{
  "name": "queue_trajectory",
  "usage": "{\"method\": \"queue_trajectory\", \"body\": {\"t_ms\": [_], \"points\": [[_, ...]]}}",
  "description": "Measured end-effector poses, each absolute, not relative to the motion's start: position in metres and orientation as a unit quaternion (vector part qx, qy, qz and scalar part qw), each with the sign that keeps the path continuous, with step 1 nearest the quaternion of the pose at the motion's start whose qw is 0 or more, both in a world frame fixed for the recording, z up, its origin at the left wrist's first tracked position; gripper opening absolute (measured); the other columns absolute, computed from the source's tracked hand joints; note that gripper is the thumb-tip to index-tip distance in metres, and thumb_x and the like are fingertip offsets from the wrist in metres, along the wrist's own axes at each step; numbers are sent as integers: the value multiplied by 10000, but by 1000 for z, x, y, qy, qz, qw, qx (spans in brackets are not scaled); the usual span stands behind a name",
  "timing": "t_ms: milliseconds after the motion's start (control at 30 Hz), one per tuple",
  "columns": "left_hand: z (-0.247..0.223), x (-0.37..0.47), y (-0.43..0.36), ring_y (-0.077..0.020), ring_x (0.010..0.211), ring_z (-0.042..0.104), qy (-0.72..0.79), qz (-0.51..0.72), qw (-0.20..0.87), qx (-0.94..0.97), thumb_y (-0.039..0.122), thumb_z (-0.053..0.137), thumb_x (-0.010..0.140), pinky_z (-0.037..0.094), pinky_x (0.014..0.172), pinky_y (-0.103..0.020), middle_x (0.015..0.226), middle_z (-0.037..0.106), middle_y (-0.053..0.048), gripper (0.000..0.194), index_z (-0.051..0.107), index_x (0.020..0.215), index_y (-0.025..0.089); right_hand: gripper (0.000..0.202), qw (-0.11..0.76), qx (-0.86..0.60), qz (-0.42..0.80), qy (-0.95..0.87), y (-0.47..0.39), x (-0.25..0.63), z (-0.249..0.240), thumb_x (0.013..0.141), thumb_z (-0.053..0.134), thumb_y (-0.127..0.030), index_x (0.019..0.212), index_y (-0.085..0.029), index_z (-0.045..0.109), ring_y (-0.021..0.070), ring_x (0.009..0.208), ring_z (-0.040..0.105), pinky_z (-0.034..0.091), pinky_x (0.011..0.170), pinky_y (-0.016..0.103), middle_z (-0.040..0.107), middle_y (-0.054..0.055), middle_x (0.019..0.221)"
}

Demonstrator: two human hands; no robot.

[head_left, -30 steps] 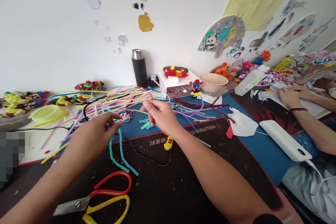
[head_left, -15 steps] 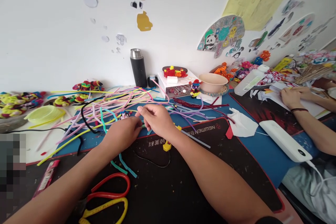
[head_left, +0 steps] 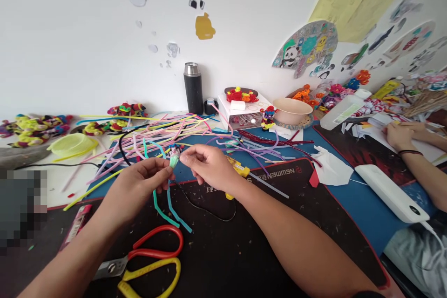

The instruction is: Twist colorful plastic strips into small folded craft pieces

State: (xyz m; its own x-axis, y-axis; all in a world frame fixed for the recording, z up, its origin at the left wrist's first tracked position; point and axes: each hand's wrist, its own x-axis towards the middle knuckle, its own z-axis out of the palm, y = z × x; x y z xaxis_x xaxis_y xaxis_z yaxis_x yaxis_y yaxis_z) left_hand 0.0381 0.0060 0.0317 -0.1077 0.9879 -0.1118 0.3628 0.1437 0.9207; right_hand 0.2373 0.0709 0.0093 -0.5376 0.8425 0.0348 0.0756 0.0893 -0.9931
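Note:
A small pipe-cleaner doll (head_left: 173,160) with a pale green body and a dark-topped head is pinched between the thumb and fingers of my left hand (head_left: 148,178). Teal and blue pipe cleaners (head_left: 171,202) stick up above that hand and hang below it. My right hand (head_left: 211,165) is at the doll's right side, thumb and forefinger closed together close to its head; whether something thin is between them I cannot tell. Beyond my right wrist lies a yellow glue gun (head_left: 238,166), partly hidden. Scissors (head_left: 157,253) with one red and one yellow handle rest below my hands.
Loose pipe cleaners (head_left: 153,137) lie spread behind my hands. A black thermos (head_left: 193,88), a white box (head_left: 226,116) and a beige bowl (head_left: 292,111) stand along the wall. A white power bank (head_left: 391,193) lies at right, near another person's hands (head_left: 401,136).
My left hand has turned and opened to view, showing the green-bodied doll in its fingers. My right hand has drawn slightly apart from it. The camera view has shifted left.

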Motion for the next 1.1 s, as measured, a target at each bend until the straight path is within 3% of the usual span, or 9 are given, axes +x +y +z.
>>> {"method": "queue_trajectory", "body": {"t_ms": [333,567,900,1100], "points": [[23,43,2,-188,582,594,599,368,439,559,629,820,754,475,575,-284,631,692,4,412,714,757,231,110,290,-357,591,-663,61,229,8,1030,723,-283,961,-206,686,83,443,544,409,473,207,608,-78,627],[17,41,0,-203,676,688,570,444,455,520,559,869,769,565,645,-301,773,747,-11,398,737,932,221,102,296,-350,551,-698,60,230,-1,1021,693,-292,950,-219,691,93,463,565,406,490,210,600,-85,611],[14,29,3,-240,710,757,593,454,447,493,564,906,756,624,718,-354,774,797,-42,417,742,893,206,148,323,-366,555,-673,62,230,1,1014,687,-346,952,-212,675,98,435,554,407,498,214,557,-94,565],[22,24,3,-197,702,734,569,564,434,413,479,990,681,613,712,-309,753,767,-11,412,726,832,201,183,344,-378,611,-605,68,230,1,991,687,-345,880,-216,622,100,389,508,362,438,201,537,-99,490]]}}
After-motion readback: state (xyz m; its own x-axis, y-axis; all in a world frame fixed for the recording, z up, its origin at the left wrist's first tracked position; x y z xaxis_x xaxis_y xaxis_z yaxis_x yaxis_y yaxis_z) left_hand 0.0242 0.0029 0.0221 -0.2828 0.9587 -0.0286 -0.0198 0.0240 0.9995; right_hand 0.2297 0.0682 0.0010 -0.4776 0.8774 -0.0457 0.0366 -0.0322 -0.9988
